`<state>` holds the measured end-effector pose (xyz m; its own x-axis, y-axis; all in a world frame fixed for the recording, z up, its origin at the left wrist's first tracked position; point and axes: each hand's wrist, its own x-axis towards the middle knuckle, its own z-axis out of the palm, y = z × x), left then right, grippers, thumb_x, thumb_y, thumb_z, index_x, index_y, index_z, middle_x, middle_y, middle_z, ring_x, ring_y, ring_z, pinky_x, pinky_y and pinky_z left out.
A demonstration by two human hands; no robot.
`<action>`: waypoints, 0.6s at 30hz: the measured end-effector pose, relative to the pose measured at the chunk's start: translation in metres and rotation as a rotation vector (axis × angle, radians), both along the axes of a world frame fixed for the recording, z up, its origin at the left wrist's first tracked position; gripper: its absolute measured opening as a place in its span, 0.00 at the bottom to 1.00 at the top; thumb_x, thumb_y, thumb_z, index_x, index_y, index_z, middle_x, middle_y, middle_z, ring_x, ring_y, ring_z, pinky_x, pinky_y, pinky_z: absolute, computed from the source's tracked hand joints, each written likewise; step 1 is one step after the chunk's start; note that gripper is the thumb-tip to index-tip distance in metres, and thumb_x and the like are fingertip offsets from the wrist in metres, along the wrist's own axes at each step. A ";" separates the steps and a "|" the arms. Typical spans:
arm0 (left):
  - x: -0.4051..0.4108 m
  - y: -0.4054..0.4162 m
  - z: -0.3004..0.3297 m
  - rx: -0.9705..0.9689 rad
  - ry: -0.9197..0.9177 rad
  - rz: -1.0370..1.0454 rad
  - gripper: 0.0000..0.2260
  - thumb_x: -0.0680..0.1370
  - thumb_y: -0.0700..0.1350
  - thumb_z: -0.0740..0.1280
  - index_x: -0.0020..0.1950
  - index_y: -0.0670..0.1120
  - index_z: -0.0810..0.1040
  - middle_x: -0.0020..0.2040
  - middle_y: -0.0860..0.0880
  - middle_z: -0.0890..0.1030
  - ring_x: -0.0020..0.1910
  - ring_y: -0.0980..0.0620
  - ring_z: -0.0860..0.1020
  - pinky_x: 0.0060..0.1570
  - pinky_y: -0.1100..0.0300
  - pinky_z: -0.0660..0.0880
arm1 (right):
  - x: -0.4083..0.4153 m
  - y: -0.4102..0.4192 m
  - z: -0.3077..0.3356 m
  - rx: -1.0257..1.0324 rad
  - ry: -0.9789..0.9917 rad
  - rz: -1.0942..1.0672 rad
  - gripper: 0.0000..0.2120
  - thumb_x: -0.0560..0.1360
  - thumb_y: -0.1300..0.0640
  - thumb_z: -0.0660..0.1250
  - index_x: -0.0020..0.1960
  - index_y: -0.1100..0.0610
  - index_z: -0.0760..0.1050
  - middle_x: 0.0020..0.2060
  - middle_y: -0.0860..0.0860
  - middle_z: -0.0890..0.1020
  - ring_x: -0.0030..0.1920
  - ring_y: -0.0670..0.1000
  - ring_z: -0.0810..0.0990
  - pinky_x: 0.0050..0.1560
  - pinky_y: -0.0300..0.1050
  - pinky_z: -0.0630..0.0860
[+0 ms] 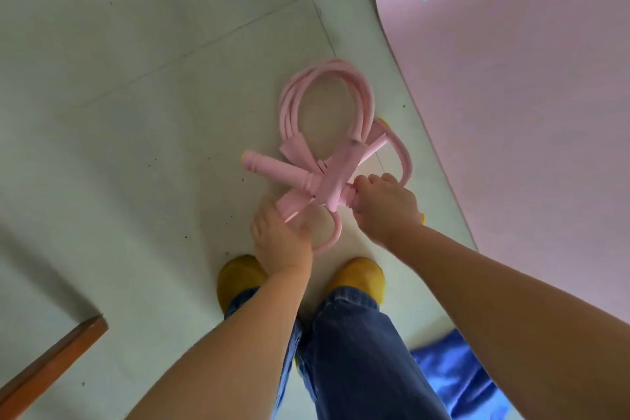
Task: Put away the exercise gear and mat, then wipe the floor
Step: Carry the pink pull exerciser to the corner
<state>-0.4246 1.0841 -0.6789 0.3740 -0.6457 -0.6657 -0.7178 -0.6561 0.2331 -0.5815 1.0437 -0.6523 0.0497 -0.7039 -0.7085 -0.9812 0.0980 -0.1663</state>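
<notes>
A pink jump rope (327, 102) lies coiled in loops on the pale tiled floor (136, 95), its two pink handles (272, 169) crossed near its lower end. My right hand (385, 204) grips one end of a handle, fingers curled round it. My left hand (279, 242) reaches down beside the lower pink strip of the bundle and touches it; its fingers are partly hidden, and a thin loop of rope curves round them. A pink exercise mat (528, 95) printed "361°" lies flat on the floor to the right.
My yellow shoes (361, 276) and blue jeans stand just below the rope. A brown wooden edge (58, 358) juts in at the lower left. Blue cloth (453, 375) lies at the lower right. Small dark specks dot the tiles.
</notes>
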 end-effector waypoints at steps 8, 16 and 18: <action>0.038 -0.058 0.064 0.125 -0.033 -0.689 0.18 0.73 0.51 0.68 0.58 0.44 0.73 0.55 0.44 0.74 0.57 0.44 0.69 0.51 0.54 0.69 | -0.003 0.009 0.054 0.010 -0.024 -0.213 0.09 0.76 0.60 0.57 0.54 0.56 0.70 0.46 0.51 0.75 0.52 0.54 0.72 0.39 0.46 0.67; 0.035 -0.084 0.280 -0.063 -0.037 -0.744 0.12 0.73 0.48 0.68 0.52 0.45 0.71 0.44 0.48 0.75 0.49 0.46 0.73 0.39 0.55 0.74 | -0.010 -0.014 0.258 -0.042 -0.101 -0.306 0.08 0.74 0.61 0.57 0.52 0.56 0.71 0.43 0.50 0.75 0.48 0.52 0.74 0.40 0.48 0.73; 0.028 -0.093 0.338 -0.149 -0.065 -0.788 0.13 0.73 0.48 0.67 0.54 0.44 0.72 0.46 0.47 0.77 0.49 0.47 0.72 0.38 0.55 0.72 | -0.021 -0.021 0.315 -0.046 -0.129 -0.332 0.08 0.74 0.59 0.58 0.52 0.56 0.71 0.45 0.50 0.76 0.49 0.53 0.75 0.44 0.49 0.76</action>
<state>-0.3966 0.9912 -0.3411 -0.1935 -0.8162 -0.5444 -0.9719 0.0837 0.2199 -0.6025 1.0230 -0.3370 -0.0999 -0.7278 -0.6785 -0.8680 0.3971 -0.2981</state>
